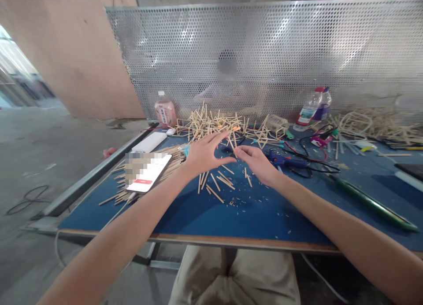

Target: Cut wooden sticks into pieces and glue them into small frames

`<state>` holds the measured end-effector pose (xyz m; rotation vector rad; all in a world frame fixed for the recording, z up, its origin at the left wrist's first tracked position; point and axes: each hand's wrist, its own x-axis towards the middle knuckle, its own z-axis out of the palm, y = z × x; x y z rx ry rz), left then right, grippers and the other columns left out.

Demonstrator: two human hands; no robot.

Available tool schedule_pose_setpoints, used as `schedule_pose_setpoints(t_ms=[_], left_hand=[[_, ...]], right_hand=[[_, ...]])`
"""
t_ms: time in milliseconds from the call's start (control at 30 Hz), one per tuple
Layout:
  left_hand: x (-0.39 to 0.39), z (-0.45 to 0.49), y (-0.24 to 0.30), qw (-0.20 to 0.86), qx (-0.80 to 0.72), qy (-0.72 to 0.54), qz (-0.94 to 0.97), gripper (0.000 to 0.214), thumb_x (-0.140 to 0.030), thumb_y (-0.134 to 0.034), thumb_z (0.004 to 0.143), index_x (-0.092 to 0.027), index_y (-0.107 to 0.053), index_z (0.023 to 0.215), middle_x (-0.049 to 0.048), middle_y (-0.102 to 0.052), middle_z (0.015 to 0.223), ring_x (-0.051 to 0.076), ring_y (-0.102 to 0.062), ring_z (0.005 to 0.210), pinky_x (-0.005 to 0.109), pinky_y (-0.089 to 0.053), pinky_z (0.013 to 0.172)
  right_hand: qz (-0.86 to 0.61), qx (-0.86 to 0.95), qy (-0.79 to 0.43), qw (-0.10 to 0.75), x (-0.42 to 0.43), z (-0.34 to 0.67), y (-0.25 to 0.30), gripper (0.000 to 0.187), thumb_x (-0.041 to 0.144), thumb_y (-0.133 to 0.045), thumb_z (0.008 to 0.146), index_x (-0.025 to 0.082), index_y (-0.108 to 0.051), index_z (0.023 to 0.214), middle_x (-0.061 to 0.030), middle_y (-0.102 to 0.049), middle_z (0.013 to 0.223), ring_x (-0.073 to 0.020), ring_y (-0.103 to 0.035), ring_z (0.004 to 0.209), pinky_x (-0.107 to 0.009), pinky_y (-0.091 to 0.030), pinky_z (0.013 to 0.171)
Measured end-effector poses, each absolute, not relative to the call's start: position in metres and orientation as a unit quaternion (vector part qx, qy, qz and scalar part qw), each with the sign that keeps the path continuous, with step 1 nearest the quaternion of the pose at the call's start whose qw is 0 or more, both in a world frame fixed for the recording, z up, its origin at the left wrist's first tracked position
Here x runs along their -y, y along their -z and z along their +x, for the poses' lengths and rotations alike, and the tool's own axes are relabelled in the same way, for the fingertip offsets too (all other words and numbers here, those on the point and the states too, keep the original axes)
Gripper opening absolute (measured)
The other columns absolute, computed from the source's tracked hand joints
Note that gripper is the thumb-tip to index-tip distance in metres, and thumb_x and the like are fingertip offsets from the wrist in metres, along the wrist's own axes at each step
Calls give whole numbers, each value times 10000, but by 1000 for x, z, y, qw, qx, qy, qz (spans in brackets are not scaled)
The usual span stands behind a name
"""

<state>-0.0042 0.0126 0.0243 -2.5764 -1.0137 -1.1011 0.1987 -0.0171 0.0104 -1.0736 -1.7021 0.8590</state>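
Both my arms reach out over a blue table (231, 217). My left hand (203, 156) hovers above loose wooden sticks (218, 181), fingers stretched and apart, with nothing in it. My right hand (257, 163) is just to its right, its fingertips pinched on a short wooden stick (232, 145) that stands up between the two hands. Behind them lies a tangled pile of glued stick frames (211, 122).
A phone (148, 170) rests on a bundle of long sticks at the left. A blue glue gun (284, 159) with black cables lies right of my hands, a green tool (373, 203) further right. Bottles (165, 111) (309, 109) stand against a perforated metal screen (264, 54); a person sits behind it.
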Motion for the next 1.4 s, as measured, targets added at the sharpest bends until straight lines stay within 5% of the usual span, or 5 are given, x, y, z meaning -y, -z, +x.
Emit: schedule_pose_setpoints(t_ms=[433, 733, 1033, 1400], left_hand=[[-22, -1, -8, 59, 299, 368, -878, 773, -558, -603, 871, -284, -305, 1530, 90, -643, 1289, 159, -670, 825, 278, -524, 716], [-18, -4, -14, 13, 240, 325, -915, 722, -500, -622, 862, -277, -354, 1494, 86, -607, 1306, 190, -662, 920, 343, -540, 839], [-13, -3, -19, -13, 234, 358, -904, 901, -495, -710, 808, -347, -203, 1537, 88, -408, 1531, 211, -640, 1033, 388, -550, 891], [-10, 1, -20, -21, 199, 363, -910, 802, -337, -693, 837, -318, -242, 1500, 63, -556, 1401, 199, -633, 1067, 406, -508, 986]], right_hand=[[-414, 709, -363, 440, 13, 207, -5, 323, 507, -649, 824, 193, -718, 808, -22, -679, 810, -168, -567, 756, -323, -418, 747], [-394, 716, -368, 444, 13, 207, -4, 259, 458, -689, 808, 228, -775, 889, -40, -738, 879, -211, -650, 861, -378, -483, 851], [-403, 645, -414, 500, 14, 205, -9, 268, 466, -777, 716, 206, -768, 781, -12, -665, 695, -151, -564, 671, -336, -472, 726], [-388, 637, -438, 502, 11, 203, -4, 259, 460, -775, 730, 210, -754, 792, -2, -634, 660, -135, -517, 621, -326, -431, 661]])
